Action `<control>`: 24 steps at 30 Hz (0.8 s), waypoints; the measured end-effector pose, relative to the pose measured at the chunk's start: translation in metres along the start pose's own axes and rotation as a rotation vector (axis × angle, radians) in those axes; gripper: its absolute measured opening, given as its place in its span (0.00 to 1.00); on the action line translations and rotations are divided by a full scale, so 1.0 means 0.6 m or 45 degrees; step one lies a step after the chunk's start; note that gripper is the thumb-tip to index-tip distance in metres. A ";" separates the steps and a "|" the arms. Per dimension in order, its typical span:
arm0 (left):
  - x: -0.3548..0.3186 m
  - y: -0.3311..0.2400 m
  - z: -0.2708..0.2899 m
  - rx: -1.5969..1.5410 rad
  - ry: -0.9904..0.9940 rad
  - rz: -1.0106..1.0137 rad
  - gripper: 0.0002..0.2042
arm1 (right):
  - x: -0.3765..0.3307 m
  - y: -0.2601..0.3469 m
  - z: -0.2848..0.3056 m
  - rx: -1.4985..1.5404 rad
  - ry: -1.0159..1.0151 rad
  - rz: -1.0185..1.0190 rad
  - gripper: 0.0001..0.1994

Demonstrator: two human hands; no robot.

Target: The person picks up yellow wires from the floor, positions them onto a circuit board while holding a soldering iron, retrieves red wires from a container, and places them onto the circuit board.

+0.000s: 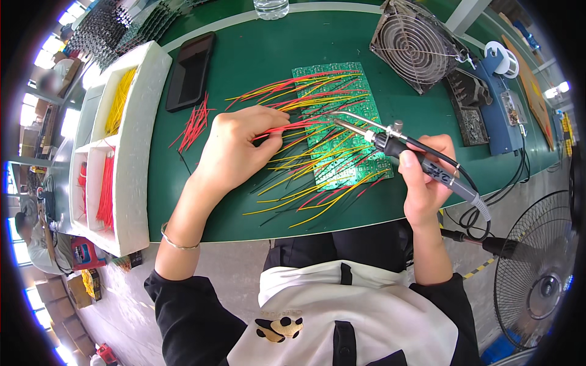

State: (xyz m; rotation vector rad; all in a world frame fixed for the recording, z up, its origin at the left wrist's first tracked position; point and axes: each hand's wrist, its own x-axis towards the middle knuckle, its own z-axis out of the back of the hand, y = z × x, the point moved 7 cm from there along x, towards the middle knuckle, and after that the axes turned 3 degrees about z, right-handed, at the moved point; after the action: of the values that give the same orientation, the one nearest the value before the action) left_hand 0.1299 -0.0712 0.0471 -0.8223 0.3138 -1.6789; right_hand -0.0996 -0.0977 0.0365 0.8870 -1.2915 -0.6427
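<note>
A green circuit board panel [354, 131] lies on the green bench, with many red, yellow and black wires [305, 160] fanning out from it to the left. My left hand [241, 140] is closed at the panel's left side, thumb and fingers pinching red wire [293, 126] whose far ends reach over the board. In my right hand [427, 177] is a soldering iron [421, 161], gripped like a pen. A thin metal tube runs along the iron, and both tips come together over the board near the red wire ends. Whether the tip touches the board I cannot tell.
A white foam box [134, 152] with yellow and red wires stands at left. Beside it lie a black phone [190, 72] and loose red wires [195, 125]. A square fan [418, 46] and blue soldering unit [505, 100] stand back right; a floor fan [543, 274] is at lower right.
</note>
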 end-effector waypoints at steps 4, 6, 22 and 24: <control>0.001 0.002 -0.001 -0.003 -0.001 -0.008 0.07 | 0.000 -0.005 0.010 0.125 -0.059 0.028 0.08; -0.001 0.004 -0.002 -0.010 -0.001 -0.020 0.09 | -0.001 -0.007 0.013 0.108 -0.061 0.032 0.08; -0.040 0.030 0.102 -0.005 -0.235 0.278 0.04 | 0.002 -0.004 0.053 0.101 -0.277 0.004 0.06; -0.059 0.045 0.142 -0.036 -0.475 0.437 0.04 | -0.002 -0.013 0.057 0.163 -0.313 -0.039 0.06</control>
State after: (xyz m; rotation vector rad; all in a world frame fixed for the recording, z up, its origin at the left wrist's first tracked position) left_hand 0.2092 -0.0269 0.0793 -1.0202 0.2052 -1.1782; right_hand -0.1325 -0.1075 0.0307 0.9550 -1.5553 -0.7157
